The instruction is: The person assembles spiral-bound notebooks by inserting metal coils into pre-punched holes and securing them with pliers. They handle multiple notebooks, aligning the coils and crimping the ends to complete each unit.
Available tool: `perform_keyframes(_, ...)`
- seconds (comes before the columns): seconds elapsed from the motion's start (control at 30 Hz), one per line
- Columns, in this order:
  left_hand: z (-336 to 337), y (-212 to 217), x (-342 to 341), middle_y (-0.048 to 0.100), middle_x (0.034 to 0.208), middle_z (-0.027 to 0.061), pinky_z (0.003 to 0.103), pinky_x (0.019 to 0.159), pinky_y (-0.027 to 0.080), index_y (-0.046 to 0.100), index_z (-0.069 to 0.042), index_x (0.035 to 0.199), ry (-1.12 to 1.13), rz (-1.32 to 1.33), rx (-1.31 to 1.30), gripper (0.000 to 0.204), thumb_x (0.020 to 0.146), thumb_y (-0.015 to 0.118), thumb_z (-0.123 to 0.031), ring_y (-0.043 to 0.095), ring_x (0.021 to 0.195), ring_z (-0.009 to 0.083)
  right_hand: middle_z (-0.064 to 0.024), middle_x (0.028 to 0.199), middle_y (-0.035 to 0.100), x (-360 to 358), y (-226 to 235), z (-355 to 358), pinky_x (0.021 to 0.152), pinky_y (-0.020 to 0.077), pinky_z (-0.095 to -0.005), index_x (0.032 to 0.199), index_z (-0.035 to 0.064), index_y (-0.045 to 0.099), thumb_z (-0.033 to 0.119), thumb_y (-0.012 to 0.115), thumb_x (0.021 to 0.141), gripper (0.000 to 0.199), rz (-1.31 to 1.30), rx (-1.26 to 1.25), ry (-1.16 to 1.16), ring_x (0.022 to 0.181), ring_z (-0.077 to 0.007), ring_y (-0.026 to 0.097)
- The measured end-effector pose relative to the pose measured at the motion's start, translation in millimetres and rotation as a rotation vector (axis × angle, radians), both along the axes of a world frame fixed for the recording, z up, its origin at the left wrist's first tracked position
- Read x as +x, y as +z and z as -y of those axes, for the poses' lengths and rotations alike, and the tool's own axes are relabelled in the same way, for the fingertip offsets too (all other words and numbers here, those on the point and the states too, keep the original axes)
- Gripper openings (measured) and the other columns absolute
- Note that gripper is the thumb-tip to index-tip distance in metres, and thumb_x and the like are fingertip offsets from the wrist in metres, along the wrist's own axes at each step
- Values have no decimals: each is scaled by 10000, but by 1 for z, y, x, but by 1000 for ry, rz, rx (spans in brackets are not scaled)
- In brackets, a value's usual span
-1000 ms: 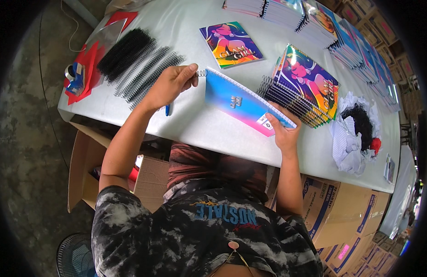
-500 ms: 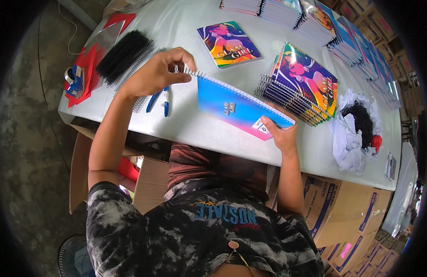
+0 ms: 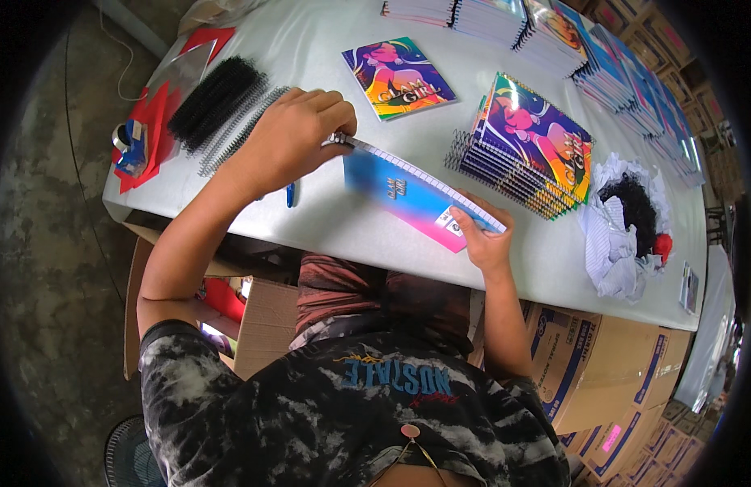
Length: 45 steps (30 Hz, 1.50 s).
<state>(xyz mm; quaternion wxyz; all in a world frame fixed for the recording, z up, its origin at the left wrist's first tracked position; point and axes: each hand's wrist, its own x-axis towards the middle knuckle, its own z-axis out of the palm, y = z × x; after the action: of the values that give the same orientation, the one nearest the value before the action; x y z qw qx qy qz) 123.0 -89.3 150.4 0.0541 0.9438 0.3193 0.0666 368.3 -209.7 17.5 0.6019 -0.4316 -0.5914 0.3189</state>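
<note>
A notebook (image 3: 395,195) with a blue-to-pink cover is held tilted above the table's near edge, its punched edge upward. At its right end my right hand (image 3: 482,235) is closed, thumb on the cover beside a white label. My left hand (image 3: 298,138) pinches a thin spiral coil (image 3: 336,140) at the left end of the punched edge. Most of that coil is hidden by the fingers, and I cannot tell how far it runs through the holes. Behind the notebook lies a single purple and orange notebook (image 3: 400,79).
A stack of spiral-bound notebooks (image 3: 529,146) stands at right, with crumpled paper and black scraps (image 3: 627,219) beyond. Black coils (image 3: 217,101), red sheets (image 3: 152,138), a tape dispenser (image 3: 132,150) and a blue pen (image 3: 290,195) lie left. More notebook piles (image 3: 619,89) line the far right.
My left hand has come in against the notebook's left end, covering the coil stretch that showed before. The notebook and my right hand have shifted slightly left.
</note>
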Motion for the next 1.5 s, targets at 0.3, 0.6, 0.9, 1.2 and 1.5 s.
perform_keyframes(0.3,6,-42,2,404,1322,195,532,1036,203,431,-9,1243,89,288,570,773,705,622,-530,317,1249,430,-144,1018,660,-9,-7,3,771,517,-286,1043,-22,636,-56,583,754,296,208,223,-70,917,-246,656)
perform_keyframes(0.6,-45,-117,-43,121,1400,376,675,996,24,167,144,1351,-22,509,1044,1137,726,323,-792,13,1322,515,-158,1003,659,-25,-3,9,746,528,-301,1047,-42,626,24,577,776,283,277,356,-15,876,-263,666)
perform_keyframes(0.9,52,-150,-9,526,1200,147,561,987,284,449,2,1250,-67,603,648,813,781,463,-662,335,1256,363,-193,975,655,-28,4,10,744,532,-318,1032,-42,630,67,604,786,271,293,413,46,866,-283,666)
perform_keyframes(1.2,33,-142,1,365,1341,206,560,1049,156,409,-15,1294,-86,745,579,884,740,488,-699,252,1293,397,-163,1005,656,-29,4,10,745,530,-309,1066,6,636,7,651,740,327,262,426,99,876,-250,666)
perform_keyframes(1.5,57,-134,11,329,1390,204,471,1095,131,266,41,1361,-298,602,687,1038,704,527,-719,251,1301,393,-179,998,657,-30,5,11,778,523,-331,1033,-60,624,-71,550,759,285,241,393,121,894,-277,660)
